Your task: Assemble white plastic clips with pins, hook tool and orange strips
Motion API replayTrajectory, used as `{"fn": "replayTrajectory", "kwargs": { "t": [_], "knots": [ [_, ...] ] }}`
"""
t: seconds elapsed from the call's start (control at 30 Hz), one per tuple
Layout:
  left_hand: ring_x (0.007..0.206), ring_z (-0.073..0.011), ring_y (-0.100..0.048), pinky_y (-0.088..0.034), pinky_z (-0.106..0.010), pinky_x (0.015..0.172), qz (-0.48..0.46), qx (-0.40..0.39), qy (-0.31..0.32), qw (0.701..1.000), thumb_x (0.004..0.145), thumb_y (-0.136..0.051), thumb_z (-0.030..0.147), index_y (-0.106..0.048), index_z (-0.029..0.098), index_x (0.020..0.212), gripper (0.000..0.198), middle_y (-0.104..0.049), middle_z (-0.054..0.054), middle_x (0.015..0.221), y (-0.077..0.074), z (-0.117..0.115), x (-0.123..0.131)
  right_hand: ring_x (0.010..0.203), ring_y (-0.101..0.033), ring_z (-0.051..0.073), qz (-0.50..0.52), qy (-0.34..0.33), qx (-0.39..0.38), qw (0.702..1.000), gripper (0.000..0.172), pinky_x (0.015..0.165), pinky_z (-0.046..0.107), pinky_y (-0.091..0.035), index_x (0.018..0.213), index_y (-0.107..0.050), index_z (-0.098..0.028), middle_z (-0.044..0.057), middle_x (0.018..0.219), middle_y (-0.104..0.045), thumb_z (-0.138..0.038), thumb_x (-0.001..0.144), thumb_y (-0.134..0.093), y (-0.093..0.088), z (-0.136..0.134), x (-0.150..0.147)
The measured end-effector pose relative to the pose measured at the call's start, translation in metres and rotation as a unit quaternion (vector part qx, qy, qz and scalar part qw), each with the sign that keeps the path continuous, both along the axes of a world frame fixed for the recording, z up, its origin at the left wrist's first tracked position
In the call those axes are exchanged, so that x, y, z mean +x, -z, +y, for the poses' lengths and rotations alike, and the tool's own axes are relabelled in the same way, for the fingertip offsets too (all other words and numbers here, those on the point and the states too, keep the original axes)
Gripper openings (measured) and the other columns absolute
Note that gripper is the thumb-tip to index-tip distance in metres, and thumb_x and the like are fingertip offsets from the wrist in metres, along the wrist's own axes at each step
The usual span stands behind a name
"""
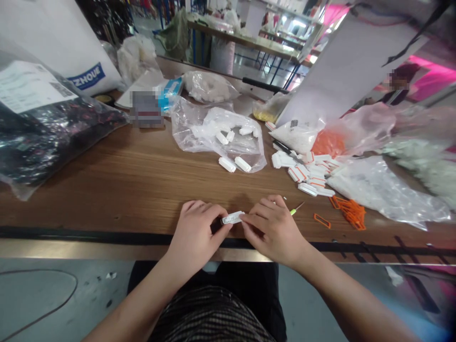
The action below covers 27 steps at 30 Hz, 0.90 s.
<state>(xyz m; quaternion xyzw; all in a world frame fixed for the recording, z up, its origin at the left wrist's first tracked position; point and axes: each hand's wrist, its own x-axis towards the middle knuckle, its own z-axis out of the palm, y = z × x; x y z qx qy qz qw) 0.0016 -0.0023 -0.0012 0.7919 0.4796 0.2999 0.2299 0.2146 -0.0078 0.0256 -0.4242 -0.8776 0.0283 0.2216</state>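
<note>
Between my two hands, just above the table's front edge, is a small white plastic piece (pixel 232 218) with a row of small dark marks. My left hand (pixel 199 228) pinches its left end between thumb and fingers. The fingertips of my right hand (pixel 276 230) close on its right end. Beside my right hand lies a screwdriver (pixel 294 211) with a yellow-green handle, partly hidden by the hand. Further right are a single orange frame (pixel 322 220) and a heap of orange frames (pixel 351 213).
White pieces with orange frames (pixel 309 172) form a pile at right. An open clear bag (pixel 199 135) with white pieces lies ahead, two loose white pieces (pixel 235 164) at its mouth. A large dark-filled bag (pixel 46 133) stands left. A white pillar (pixel 331 71) rises behind.
</note>
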Motion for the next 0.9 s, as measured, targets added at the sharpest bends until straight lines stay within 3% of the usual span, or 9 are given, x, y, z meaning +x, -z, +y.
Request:
{"fn": "replayTrajectory", "kwargs": {
  "t": [0.1, 0.17, 0.27, 0.33, 0.57, 0.73, 0.9],
  "knots": [
    [0.08, -0.0206, -0.061, -0.038, -0.043, 0.088, 0.001, 0.001, -0.002, 1.0, 0.09, -0.074, 0.025, -0.064, 0.024, 0.088, 0.01, -0.071, 0.004, 0.084, 0.001, 0.0, -0.001, 0.074, -0.064, 0.017, 0.051, 0.056, -0.026, 0.997, 0.02, 0.078, 0.036, -0.04, 0.09, -0.077, -0.021, 0.002, 0.078, -0.073, -0.025, 0.095, -0.058, -0.002, 0.006, 0.019],
    [0.081, -0.0209, -0.061, -0.038, -0.043, 0.088, 0.002, 0.004, 0.0, 1.0, 0.09, -0.074, 0.025, -0.064, 0.024, 0.088, 0.011, -0.071, 0.004, 0.083, 0.001, -0.001, -0.002, 0.079, -0.068, 0.019, 0.065, 0.142, -0.052, 0.986, 0.022, 0.08, 0.035, -0.043, 0.089, -0.077, -0.021, 0.004, 0.084, -0.076, -0.03, 0.095, -0.058, -0.005, 0.014, 0.043],
    [0.082, -0.0214, -0.061, -0.039, -0.044, 0.088, 0.005, 0.01, 0.001, 1.0, 0.09, -0.074, 0.026, -0.064, 0.024, 0.088, 0.011, -0.07, 0.004, 0.082, 0.001, -0.001, -0.002, 0.072, -0.068, 0.02, -0.015, 0.284, -0.126, 0.951, 0.022, 0.071, 0.033, -0.045, 0.082, -0.077, -0.022, 0.003, 0.081, -0.077, -0.033, 0.09, -0.059, -0.008, 0.026, 0.082],
    [0.082, -0.0213, -0.061, -0.039, -0.044, 0.088, 0.007, 0.012, 0.001, 1.0, 0.09, -0.074, 0.026, -0.063, 0.024, 0.088, 0.011, -0.07, 0.004, 0.082, 0.001, -0.001, -0.002, 0.071, -0.069, 0.021, -0.071, 0.327, -0.165, 0.928, 0.024, 0.068, 0.032, -0.045, 0.084, -0.079, -0.024, 0.003, 0.08, -0.078, -0.035, 0.088, -0.058, -0.007, 0.031, 0.1],
    [0.082, -0.0213, -0.061, -0.04, -0.045, 0.089, 0.012, 0.011, -0.001, 1.0, 0.091, -0.072, 0.026, -0.063, 0.024, 0.088, 0.01, -0.072, 0.003, 0.085, 0.0, -0.001, -0.001, 0.071, -0.068, 0.021, -0.055, 0.323, -0.172, 0.929, 0.021, 0.066, 0.03, -0.047, 0.081, -0.079, -0.023, 0.003, 0.076, -0.077, -0.032, 0.082, -0.06, 0.005, 0.039, 0.108],
    [0.081, -0.0215, -0.061, -0.04, -0.045, 0.089, 0.013, 0.011, 0.0, 1.0, 0.092, -0.072, 0.027, -0.063, 0.024, 0.088, 0.011, -0.071, 0.003, 0.084, 0.0, -0.001, -0.001, 0.063, -0.065, 0.022, -0.058, 0.374, -0.193, 0.905, 0.023, 0.059, 0.032, -0.043, 0.073, -0.076, -0.02, 0.005, 0.065, -0.073, -0.036, 0.081, -0.062, 0.006, 0.047, 0.112],
    [0.082, -0.022, -0.061, -0.039, -0.044, 0.089, 0.015, 0.007, -0.002, 1.0, 0.092, -0.072, 0.028, -0.063, 0.025, 0.088, 0.01, -0.071, 0.003, 0.084, 0.001, -0.001, -0.002, 0.067, -0.066, 0.021, 0.003, 0.331, -0.219, 0.918, 0.028, 0.063, 0.033, -0.047, 0.08, -0.078, -0.021, 0.005, 0.076, -0.076, -0.04, 0.087, -0.059, 0.004, 0.047, 0.126]
  ]
}}
